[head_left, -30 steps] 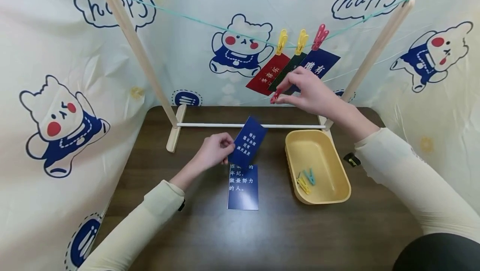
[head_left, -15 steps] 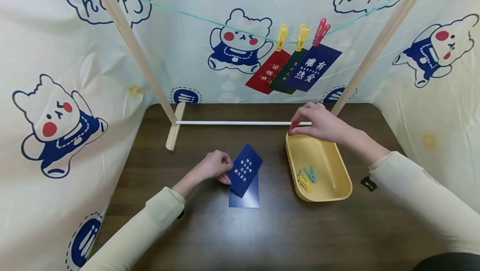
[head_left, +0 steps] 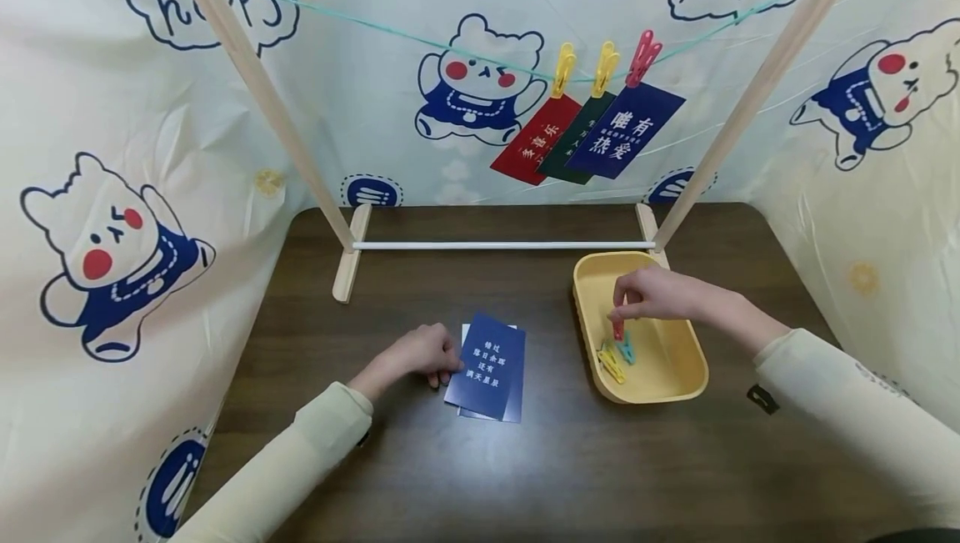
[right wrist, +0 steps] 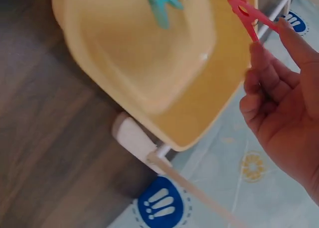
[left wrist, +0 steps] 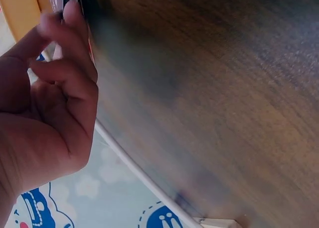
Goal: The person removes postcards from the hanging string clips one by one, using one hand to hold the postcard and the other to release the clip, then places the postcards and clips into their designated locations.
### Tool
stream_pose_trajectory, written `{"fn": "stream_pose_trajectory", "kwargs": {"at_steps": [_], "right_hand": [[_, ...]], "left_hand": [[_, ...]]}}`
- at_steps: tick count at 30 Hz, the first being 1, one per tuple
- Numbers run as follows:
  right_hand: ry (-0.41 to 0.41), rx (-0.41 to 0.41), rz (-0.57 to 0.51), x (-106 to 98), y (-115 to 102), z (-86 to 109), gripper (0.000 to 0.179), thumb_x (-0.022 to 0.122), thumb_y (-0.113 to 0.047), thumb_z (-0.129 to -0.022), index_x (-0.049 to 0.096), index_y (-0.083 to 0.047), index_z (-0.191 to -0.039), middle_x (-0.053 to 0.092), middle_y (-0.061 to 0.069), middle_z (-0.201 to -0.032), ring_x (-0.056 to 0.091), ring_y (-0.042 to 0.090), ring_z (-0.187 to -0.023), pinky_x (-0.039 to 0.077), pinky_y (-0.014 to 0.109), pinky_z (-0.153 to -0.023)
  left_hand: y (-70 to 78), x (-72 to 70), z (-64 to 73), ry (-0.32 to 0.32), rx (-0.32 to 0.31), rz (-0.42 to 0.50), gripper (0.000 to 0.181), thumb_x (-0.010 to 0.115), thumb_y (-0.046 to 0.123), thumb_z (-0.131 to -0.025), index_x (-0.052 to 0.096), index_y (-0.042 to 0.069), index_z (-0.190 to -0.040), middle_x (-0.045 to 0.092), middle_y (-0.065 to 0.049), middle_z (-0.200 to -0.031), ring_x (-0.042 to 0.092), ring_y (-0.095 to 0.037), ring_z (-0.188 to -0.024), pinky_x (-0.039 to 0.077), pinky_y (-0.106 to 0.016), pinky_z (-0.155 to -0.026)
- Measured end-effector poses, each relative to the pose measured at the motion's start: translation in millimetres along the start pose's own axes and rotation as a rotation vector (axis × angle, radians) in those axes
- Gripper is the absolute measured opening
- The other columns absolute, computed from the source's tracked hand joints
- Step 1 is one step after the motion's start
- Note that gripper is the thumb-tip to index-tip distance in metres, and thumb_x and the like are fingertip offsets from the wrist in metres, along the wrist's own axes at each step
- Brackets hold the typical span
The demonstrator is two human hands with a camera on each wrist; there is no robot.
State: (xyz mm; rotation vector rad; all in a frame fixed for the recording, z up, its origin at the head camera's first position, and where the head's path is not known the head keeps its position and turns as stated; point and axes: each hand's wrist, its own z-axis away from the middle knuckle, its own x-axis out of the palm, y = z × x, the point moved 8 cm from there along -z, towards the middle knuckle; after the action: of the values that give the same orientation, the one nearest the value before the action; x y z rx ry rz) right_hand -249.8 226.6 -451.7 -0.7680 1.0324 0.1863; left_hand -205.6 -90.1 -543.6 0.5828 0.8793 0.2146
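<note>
In the head view, my left hand (head_left: 423, 351) pinches the left edge of a blue card (head_left: 487, 364) with white writing. This card overlaps a second blue card (head_left: 516, 405) on the table, hiding most of it. Over the yellow basket (head_left: 675, 380), my right hand (head_left: 656, 293) pinches a red clothespin (head_left: 618, 329) by its handle ends, its tip pointing down. The right wrist view shows that clothespin (right wrist: 259, 16) between thumb and fingertip. Below it in the basket lie a teal clothespin (head_left: 626, 349) and a yellow clothespin (head_left: 610, 364).
A green string (head_left: 375, 26) sags between two wooden posts (head_left: 262, 101) joined by a white rod (head_left: 480, 246). Red (head_left: 536, 138), green (head_left: 573, 147) and blue (head_left: 626, 130) cards hang from it by two yellow clips (head_left: 563, 67) and one red clip (head_left: 643, 59). A printed cloth stands behind.
My left hand has lowered the blue card toward me onto the other card. My right hand has carried the red clothespin from near the hanging cards down and right, over the basket.
</note>
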Motion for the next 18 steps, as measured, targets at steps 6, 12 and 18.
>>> {"fn": "stream_pose_trajectory", "kwargs": {"at_steps": [6, 12, 18], "right_hand": [[-0.208, 0.100, -0.018, 21.6, 13.7, 8.7, 0.022, 0.073, -0.032, -0.098, 0.073, -0.013, -0.086, 0.062, -0.003, -0.066, 0.051, 0.007, -0.060, 0.041, 0.024, -0.059], [-0.317, 0.146, -0.016, 37.5, 21.0, 16.9, 0.028, 0.074, -0.028, -0.098, 0.072, -0.009, -0.077, 0.058, -0.004, -0.060, 0.049, 0.005, -0.058, 0.040, 0.024, -0.059], [-0.369, 0.239, -0.025, 47.6, 33.0, 23.8, 0.036, 0.074, -0.030, -0.097, 0.069, -0.006, -0.072, 0.056, -0.005, -0.058, 0.046, 0.006, -0.055, 0.035, 0.022, -0.055]], "left_hand": [[1.3, 10.3, 2.6, -0.056, 0.006, 0.021, 0.030, 0.076, 0.019, -0.095, 0.073, 0.007, -0.068, 0.071, -0.004, -0.061, 0.071, -0.018, -0.053, 0.059, -0.032, -0.059], [3.8, 13.6, 2.4, -0.067, 0.014, -0.037, 0.031, 0.073, 0.017, -0.097, 0.072, 0.007, -0.067, 0.070, -0.003, -0.061, 0.070, -0.018, -0.054, 0.058, -0.033, -0.062], [3.0, 16.5, 1.3, -0.083, 0.014, -0.037, 0.031, 0.071, 0.014, -0.098, 0.070, 0.006, -0.068, 0.069, -0.003, -0.062, 0.068, -0.016, -0.053, 0.058, -0.032, -0.059]]}}
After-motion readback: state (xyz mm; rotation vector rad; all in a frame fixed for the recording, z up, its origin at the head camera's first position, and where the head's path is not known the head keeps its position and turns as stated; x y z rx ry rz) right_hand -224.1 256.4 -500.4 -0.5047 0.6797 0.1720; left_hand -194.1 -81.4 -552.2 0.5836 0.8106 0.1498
